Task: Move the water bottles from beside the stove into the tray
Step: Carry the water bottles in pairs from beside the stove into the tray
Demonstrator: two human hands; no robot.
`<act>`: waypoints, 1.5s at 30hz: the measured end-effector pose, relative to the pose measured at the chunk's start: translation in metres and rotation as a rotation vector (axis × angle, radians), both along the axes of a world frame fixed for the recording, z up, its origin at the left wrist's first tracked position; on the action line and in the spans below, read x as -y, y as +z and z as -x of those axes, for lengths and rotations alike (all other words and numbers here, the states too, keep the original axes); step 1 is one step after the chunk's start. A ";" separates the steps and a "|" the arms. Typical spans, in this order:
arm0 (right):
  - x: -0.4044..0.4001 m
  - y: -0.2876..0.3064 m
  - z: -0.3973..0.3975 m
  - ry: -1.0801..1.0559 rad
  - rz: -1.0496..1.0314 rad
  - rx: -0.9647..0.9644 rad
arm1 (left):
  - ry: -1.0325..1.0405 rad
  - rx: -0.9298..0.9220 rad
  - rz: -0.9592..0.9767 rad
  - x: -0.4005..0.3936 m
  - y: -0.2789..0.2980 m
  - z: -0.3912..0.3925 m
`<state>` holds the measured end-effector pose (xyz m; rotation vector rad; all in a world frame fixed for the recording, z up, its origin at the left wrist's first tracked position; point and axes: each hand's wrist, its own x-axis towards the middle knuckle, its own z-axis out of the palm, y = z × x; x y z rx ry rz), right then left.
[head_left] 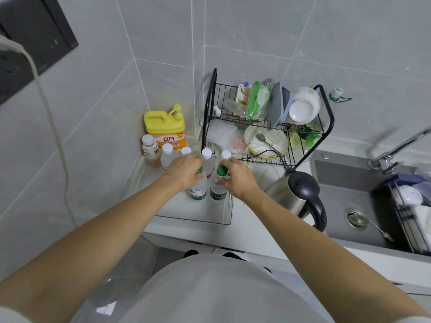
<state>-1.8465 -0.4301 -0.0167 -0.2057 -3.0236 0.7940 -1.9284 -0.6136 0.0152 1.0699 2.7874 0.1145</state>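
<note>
Gripping two green-capped bottles by their necks, left hand [184,170] on one [198,190], right hand [235,177] on the other [218,191], we stand them upright in the tray [198,217].

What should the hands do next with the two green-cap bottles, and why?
Probably let go and lift away. The left hand and right hand each grip the top of a green-cap bottle, and both bottles appear to stand upright inside the clear tray, in front of the white-cap bottles, so they seem already placed.
</note>
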 end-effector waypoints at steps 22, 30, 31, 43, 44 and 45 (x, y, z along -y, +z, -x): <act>-0.003 0.002 -0.001 0.013 0.017 0.004 | -0.087 0.210 0.006 -0.007 0.003 0.011; -0.005 0.003 -0.004 0.010 0.021 0.013 | -0.055 0.074 0.037 -0.015 0.000 0.005; -0.006 0.003 -0.004 0.004 0.027 0.015 | -0.055 0.065 0.035 -0.015 -0.001 0.005; -0.003 0.000 -0.002 0.041 0.022 0.004 | -0.107 0.149 -0.059 -0.004 0.002 0.012; -0.003 0.001 -0.002 0.046 0.024 0.001 | -0.110 0.148 -0.060 -0.004 0.003 0.012; -0.003 0.001 -0.002 0.049 0.025 -0.002 | -0.113 0.142 -0.061 -0.004 0.002 0.012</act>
